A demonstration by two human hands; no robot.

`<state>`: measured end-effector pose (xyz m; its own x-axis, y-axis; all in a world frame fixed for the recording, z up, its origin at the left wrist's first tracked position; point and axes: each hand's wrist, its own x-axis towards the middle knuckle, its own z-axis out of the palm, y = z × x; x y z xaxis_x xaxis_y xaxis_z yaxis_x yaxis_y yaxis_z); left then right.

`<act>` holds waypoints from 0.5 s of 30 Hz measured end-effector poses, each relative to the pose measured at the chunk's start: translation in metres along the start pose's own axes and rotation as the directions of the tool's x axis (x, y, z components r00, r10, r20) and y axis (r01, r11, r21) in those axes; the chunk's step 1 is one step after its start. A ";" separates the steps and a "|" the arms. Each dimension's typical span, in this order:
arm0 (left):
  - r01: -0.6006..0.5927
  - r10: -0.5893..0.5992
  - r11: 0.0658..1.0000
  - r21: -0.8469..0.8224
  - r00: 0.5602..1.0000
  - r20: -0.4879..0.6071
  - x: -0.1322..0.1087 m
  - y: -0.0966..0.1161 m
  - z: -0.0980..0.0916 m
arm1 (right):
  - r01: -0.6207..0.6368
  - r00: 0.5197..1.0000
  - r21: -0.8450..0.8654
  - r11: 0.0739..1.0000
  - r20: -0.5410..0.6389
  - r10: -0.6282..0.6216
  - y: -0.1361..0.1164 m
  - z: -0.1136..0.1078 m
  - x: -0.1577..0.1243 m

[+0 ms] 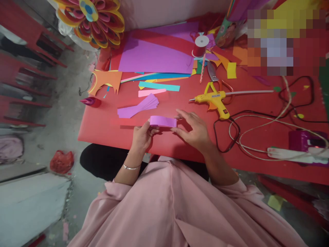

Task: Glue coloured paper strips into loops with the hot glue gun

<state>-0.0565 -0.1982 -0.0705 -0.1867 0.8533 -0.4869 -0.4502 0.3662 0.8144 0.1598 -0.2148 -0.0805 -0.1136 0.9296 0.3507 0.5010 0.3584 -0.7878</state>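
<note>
A purple paper strip (163,121), curved over on itself, is pinched at its left end by my left hand (143,136). At its right end is my right hand (194,130), with thumb and fingers apart on either side; whether they touch the paper I cannot tell. Just beyond my hands, flat purple paper strips (140,105) lie fanned on the red table (102,127). Behind them are a pink strip (152,92) and a turquoise strip (159,86). A yellow glue gun (214,101) lies to the right of my right hand.
Scissors (212,71), a ribbon spool (199,46) and purple sheets (156,56) lie farther back. Cords (253,137) coil at the right beside a white power strip (290,156). An orange paper scrap (106,80) and a paper flower (89,20) are at the left.
</note>
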 end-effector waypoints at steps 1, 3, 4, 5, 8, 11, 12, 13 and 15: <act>-0.009 0.008 1.000 0.012 1.000 0.010 0.000 -0.001 -0.001 | -0.013 1.000 -0.001 1.000 -0.002 0.013 0.000 0.000 0.000; -0.044 0.043 0.998 0.036 0.998 0.034 0.002 0.001 -0.005 | -0.032 0.999 -0.002 0.999 -0.010 0.032 0.002 0.000 -0.001; -0.072 0.071 0.997 0.041 0.997 0.040 0.005 0.004 -0.009 | -0.038 0.999 -0.002 0.999 -0.015 0.038 0.004 0.000 -0.001; -0.105 0.103 0.994 0.038 0.994 0.040 0.008 0.009 -0.013 | -0.042 0.999 -0.003 0.999 -0.021 0.042 0.005 0.000 -0.002; -0.174 0.174 0.985 -0.002 0.985 -0.020 0.019 0.028 -0.031 | -0.055 0.998 -0.024 0.998 -0.030 0.054 0.012 0.001 -0.003; -0.263 0.261 0.965 -0.013 0.963 -0.070 0.028 0.046 -0.045 | -0.059 0.998 -0.065 0.996 -0.026 0.058 0.016 0.003 -0.004; -0.302 0.301 0.953 -0.002 0.950 -0.079 0.030 0.049 -0.048 | -0.056 0.998 -0.077 0.995 -0.023 0.055 0.017 0.003 -0.004; -0.343 0.343 0.939 0.017 0.935 -0.085 0.030 0.051 -0.049 | -0.054 0.998 -0.088 0.995 -0.018 0.053 0.018 0.004 -0.004; -0.425 0.431 0.901 0.087 0.899 -0.081 0.028 0.049 -0.048 | -0.057 0.998 -0.106 0.993 -0.006 0.057 0.018 0.004 -0.004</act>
<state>-0.1256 -0.1736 -0.0591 -0.4324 0.8947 -0.1118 -0.2508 -0.0002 0.9680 0.1656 -0.2116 -0.0985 -0.0795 0.9480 0.3083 0.5950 0.2933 -0.7483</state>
